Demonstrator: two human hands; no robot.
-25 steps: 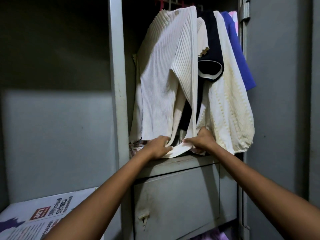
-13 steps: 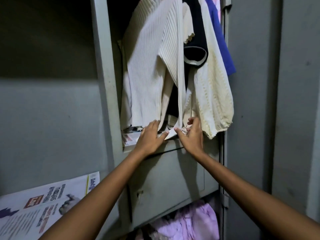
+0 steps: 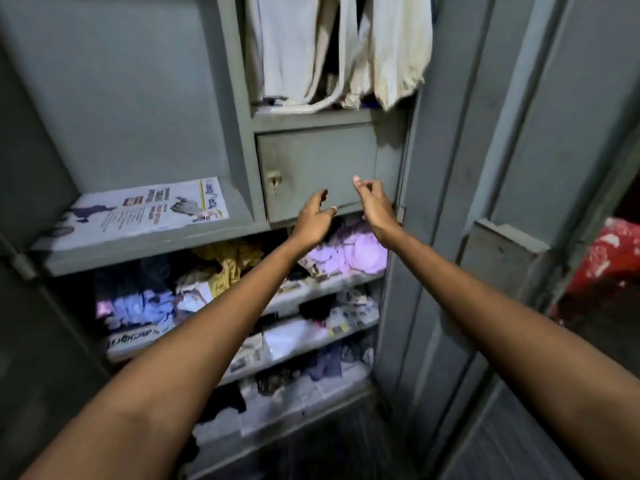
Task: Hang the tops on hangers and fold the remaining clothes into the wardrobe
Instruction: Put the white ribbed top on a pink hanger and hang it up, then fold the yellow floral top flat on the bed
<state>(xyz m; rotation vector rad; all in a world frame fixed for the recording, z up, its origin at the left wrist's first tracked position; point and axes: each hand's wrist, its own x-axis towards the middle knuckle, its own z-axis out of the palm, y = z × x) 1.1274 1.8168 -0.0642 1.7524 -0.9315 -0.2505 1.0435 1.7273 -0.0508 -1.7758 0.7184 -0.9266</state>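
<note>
Cream and white tops [image 3: 298, 50] hang at the top of the grey metal wardrobe [image 3: 443, 168], their hems resting on the ledge above a small locker door [image 3: 311, 161]. My left hand [image 3: 313, 220] and my right hand [image 3: 374, 206] hover side by side in front of the locker's lower edge. Both hold nothing, with fingers loosely curled. Below them, crumpled clothes lie on the shelves: a lilac garment [image 3: 353, 251], a yellow one [image 3: 232, 261] and a pale blue one [image 3: 138, 303].
A newspaper sheet [image 3: 152, 209] lines the left shelf. Lower shelves [image 3: 311, 337] hold more clothes on newspaper. The wardrobe's open door [image 3: 519, 202] stands at the right. A red patterned cloth [image 3: 609, 258] lies beyond it at the far right.
Both hands let go of the white top's hem and dropped down to the locker door. My view tilted downward, showing the lower shelves.
</note>
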